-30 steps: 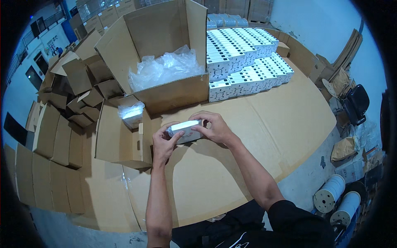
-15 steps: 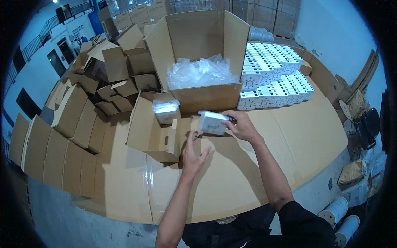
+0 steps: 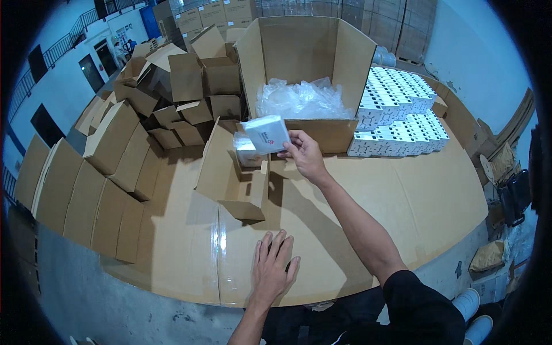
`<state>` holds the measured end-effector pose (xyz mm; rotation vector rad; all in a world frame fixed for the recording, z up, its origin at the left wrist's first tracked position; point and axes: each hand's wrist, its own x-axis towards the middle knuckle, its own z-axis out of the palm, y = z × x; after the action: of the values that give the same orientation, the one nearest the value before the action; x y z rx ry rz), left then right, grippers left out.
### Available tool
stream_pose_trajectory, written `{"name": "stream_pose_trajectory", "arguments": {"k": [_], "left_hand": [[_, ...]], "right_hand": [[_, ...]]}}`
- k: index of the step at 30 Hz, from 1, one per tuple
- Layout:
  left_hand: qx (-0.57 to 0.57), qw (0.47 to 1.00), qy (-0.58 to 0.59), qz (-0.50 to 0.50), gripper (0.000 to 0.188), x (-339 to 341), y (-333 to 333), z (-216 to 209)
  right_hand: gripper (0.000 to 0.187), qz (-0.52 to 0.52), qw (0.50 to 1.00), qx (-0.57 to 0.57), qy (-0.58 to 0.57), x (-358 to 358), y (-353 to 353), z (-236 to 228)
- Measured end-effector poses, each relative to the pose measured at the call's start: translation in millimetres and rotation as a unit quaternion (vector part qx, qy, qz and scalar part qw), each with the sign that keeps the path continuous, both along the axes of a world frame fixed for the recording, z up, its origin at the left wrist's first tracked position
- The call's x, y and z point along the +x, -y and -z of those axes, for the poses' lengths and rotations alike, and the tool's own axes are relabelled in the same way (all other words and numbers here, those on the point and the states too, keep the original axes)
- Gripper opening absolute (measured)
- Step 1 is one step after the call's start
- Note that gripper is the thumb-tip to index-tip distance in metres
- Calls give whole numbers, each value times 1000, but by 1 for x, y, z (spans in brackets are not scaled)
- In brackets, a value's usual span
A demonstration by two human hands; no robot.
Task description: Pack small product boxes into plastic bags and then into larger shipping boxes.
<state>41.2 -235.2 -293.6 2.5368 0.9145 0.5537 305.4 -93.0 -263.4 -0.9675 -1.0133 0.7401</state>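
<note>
My right hand (image 3: 305,156) pinches the right edge of a flat white box (image 3: 267,134), apparently in a clear plastic sleeve. It is held tilted above the far end of an open brown carton (image 3: 215,164). Inside that carton, against its far wall, sits another white box (image 3: 248,157) in clear plastic, partly hidden by the held one. My left hand (image 3: 273,269) rests palm down on the cardboard-covered table (image 3: 351,207), fingers spread and holding nothing, just in front of the carton.
Behind stands a large open carton (image 3: 319,133) with loose clear plastic bags (image 3: 305,99). Stacked white boxes (image 3: 397,138) with dark printing fill the back right. Empty open cartons (image 3: 190,80) pile up at the back left, and upright brown cartons (image 3: 103,221) line the left edge.
My right hand has carried the white box left and up, over the open carton. My left hand has drawn back toward me onto the table. The view has shifted slightly.
</note>
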Motion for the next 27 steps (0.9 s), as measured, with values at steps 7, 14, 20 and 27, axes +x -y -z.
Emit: {"name": "stream_pose_trajectory", "arguments": {"k": [7, 14, 20, 27], "left_hand": [[1, 1000, 2, 3, 53, 2, -2, -1], [-2, 1000, 7, 1, 52, 3, -3, -2], [-4, 1000, 9, 0, 51, 3, -3, 0], [-4, 1000, 8, -3, 51, 2, -4, 0]], "right_hand": [[19, 3, 985, -36, 168, 10, -11, -22], [21, -10, 845, -27, 535, 11, -25, -65], [22, 34, 802, -34, 595, -10, -38, -43], [28, 55, 792, 9, 608, -25, -33, -18]]}}
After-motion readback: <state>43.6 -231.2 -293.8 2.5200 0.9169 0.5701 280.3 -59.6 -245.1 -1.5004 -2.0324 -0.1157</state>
